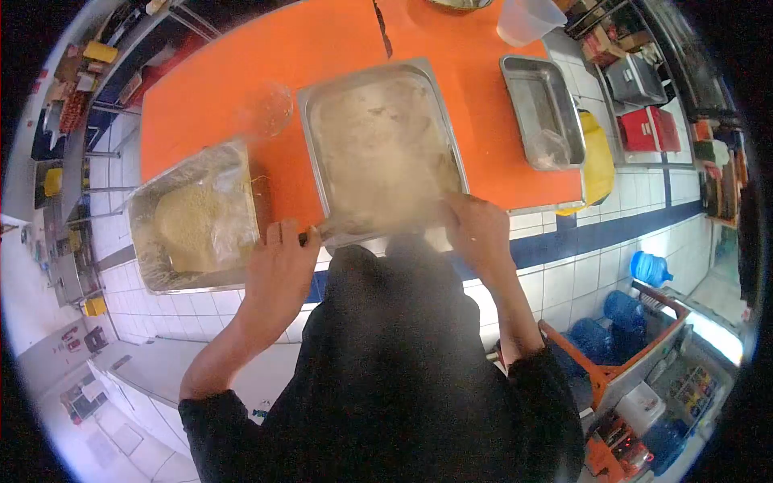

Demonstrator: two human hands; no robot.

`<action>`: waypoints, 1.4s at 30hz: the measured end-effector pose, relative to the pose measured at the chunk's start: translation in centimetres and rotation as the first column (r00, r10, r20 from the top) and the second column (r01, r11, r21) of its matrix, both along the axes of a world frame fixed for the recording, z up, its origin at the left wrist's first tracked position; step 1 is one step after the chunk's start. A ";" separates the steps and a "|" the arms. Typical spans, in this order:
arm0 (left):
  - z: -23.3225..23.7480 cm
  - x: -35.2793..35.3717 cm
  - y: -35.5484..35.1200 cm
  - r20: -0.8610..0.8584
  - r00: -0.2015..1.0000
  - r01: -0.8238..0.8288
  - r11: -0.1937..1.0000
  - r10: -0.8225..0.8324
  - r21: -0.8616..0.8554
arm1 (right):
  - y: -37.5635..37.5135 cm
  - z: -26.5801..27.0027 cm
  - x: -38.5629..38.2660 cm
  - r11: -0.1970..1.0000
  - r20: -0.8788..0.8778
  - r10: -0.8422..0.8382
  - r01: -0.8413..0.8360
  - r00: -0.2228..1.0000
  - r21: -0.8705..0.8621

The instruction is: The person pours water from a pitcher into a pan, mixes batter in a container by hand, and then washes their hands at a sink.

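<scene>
A shallow metal tray [448, 129] lies at the orange table's front edge, with a pale, floury layer [378, 145] spread inside. At its near left corner my left hand [282, 266] is closed around the dark handle of a tool [303, 238]; the tool's far end is blurred. My right hand [479, 233] is closed at the near right corner, its fingertips hidden and smeared, so what it grips cannot be made out. Left of the tray stands a deep metal pan [141, 237] with beige crumbly powder [189, 221] and clear plastic in it.
On the orange table [225, 68], a smaller metal pan [515, 76] holding clear plastic sits to the right. A translucent plastic tub [527, 20] stands at the back right. Something yellow [594, 157] is beside the table. Blue water jugs [624, 310] are at the lower right.
</scene>
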State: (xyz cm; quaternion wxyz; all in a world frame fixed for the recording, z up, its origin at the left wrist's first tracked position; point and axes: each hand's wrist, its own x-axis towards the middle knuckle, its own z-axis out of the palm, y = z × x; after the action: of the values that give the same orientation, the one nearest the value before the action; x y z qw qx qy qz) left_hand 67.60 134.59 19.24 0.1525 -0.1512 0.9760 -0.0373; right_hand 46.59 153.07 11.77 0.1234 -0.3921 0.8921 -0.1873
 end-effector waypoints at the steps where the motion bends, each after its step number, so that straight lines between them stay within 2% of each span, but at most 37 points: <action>1: 0.7 0.0 0.0 0.010 1.000 -0.010 1.000 0.010 0.003 | -0.4 -1.0 0.3 0.995 0.007 0.096 -0.097 0.995 0.030; 2: 0.7 -0.1 0.0 0.010 1.000 -0.008 1.000 0.008 0.004 | -0.7 -1.7 0.6 0.980 0.017 0.189 -0.190 0.982 0.059; 3: 0.7 -0.5 0.1 0.034 0.999 -0.011 1.000 0.011 0.010 | -1.3 -2.1 1.1 0.977 0.025 0.208 -0.207 0.978 -0.048; 5: -0.1 -0.9 0.0 0.056 0.998 -0.018 1.000 0.017 0.014 | -2.2 -2.4 2.1 0.970 0.012 0.242 -0.241 0.970 -0.030; 7: -3.0 -1.0 -0.7 -0.060 0.994 0.091 0.994 -0.087 0.064 | -2.8 -3.4 2.0 0.954 -0.019 0.299 -0.299 0.954 0.024; 8: -4.0 -1.2 -1.1 -0.060 0.995 0.079 0.995 -0.075 0.060 | -2.9 -2.8 1.7 0.951 -0.021 0.310 -0.310 0.950 0.020; 10: -5.3 -2.0 -1.8 -0.042 0.999 -0.015 0.963 0.027 0.270 | -2.6 -1.1 0.6 0.978 0.006 0.170 -0.170 0.985 0.123; 11: -5.4 -2.4 -2.0 -0.044 0.998 -0.022 0.963 0.035 0.270 | -2.1 -1.5 0.0 0.994 0.001 0.089 -0.089 0.996 0.069; 12: -5.5 -2.7 -2.1 -0.061 0.997 -0.033 0.947 0.056 0.320 | -1.5 -1.5 -0.5 0.993 -0.001 0.097 -0.097 0.995 0.069; 14: -5.4 -2.9 -2.6 -0.079 0.993 -0.049 0.928 0.084 0.369 | -0.6 -0.9 -1.5 0.996 -0.057 -0.046 0.042 0.997 -0.074; 16: -4.5 -3.1 -3.2 0.002 0.984 -0.146 0.798 0.179 0.585 | -0.1 0.6 -2.3 0.986 -0.056 -0.098 0.089 0.994 -0.142; 17: -4.1 -2.9 -3.4 0.004 0.984 -0.146 0.797 0.178 0.586 | 0.2 1.2 -2.6 0.968 -0.049 -0.155 0.142 0.987 -0.208; 19: -3.5 -2.5 -3.9 -0.078 0.952 -0.109 0.565 0.297 0.818 | 0.9 1.3 -2.9 0.958 -0.036 -0.201 0.189 0.979 -0.215; 20: -4.0 -2.2 -4.4 -0.077 0.953 -0.108 0.563 0.294 0.819 | 1.2 1.3 -3.1 0.947 -0.027 -0.243 0.231 0.970 -0.224; 22: -5.7 -1.5 -5.7 0.125 0.912 -0.250 0.287 0.392 0.925 | 1.5 1.3 -3.1 0.949 -0.024 -0.245 0.234 0.969 -0.210; 24: -7.2 -0.8 -7.1 0.125 0.910 -0.264 0.321 0.395 0.910 | 1.5 1.1 -2.9 0.950 -0.041 -0.224 0.209 0.974 -0.233; 26: -6.2 -1.4 -7.2 0.121 0.910 -0.275 0.358 0.397 0.892 | 1.2 1.0 -2.6 0.962 -0.055 -0.195 0.181 0.979 -0.204; 28: -4.2 -2.0 -6.3 0.151 0.930 -0.356 0.719 0.335 0.597 | 1.1 0.7 -2.2 0.974 -0.065 -0.164 0.151 0.984 -0.170; 29: -3.4 -2.2 -5.6 0.153 0.930 -0.356 0.720 0.334 0.596 | 1.0 0.6 -2.1 0.975 -0.053 -0.143 0.131 0.988 -0.181; 31: -2.4 -2.1 -3.6 0.066 0.965 -0.262 0.933 0.254 0.247 | 1.1 0.3 -1.7 0.976 -0.040 -0.122 0.112 0.992 -0.189; 32: -2.3 -2.1 -2.6 0.068 0.965 -0.263 0.932 0.254 0.248 | 1.1 0.2 -1.6 0.978 -0.048 -0.129 0.119 0.990 -0.173; 34: -2.1 -2.0 -0.9 -0.114 0.962 -0.238 0.967 0.247 0.086 | 0.9 0.1 -1.4 0.979 -0.056 -0.141 0.130 0.988 -0.158; 37: -2.2 -2.2 0.4 -0.186 0.953 -0.239 0.971 0.239 0.021 | 1.2 0.0 -1.2 0.981 -0.014 -0.138 0.135 0.990 -0.142; 41: -3.4 -1.8 1.7 -0.242 0.948 -0.209 0.978 0.208 0.021 | 1.6 0.1 -1.0 0.978 -0.005 -0.154 0.152 0.988 -0.141; 42: -3.3 -1.8 2.0 -0.150 0.970 -0.180 0.979 0.193 0.092 | 1.7 0.1 -1.0 0.976 0.019 -0.153 0.155 0.988 -0.152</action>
State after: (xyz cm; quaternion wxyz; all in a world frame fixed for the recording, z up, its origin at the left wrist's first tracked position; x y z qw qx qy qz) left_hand 65.79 136.58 15.97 0.0832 -0.2387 0.9671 0.0271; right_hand 45.64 154.74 11.88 0.0812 -0.3295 0.9023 -0.2658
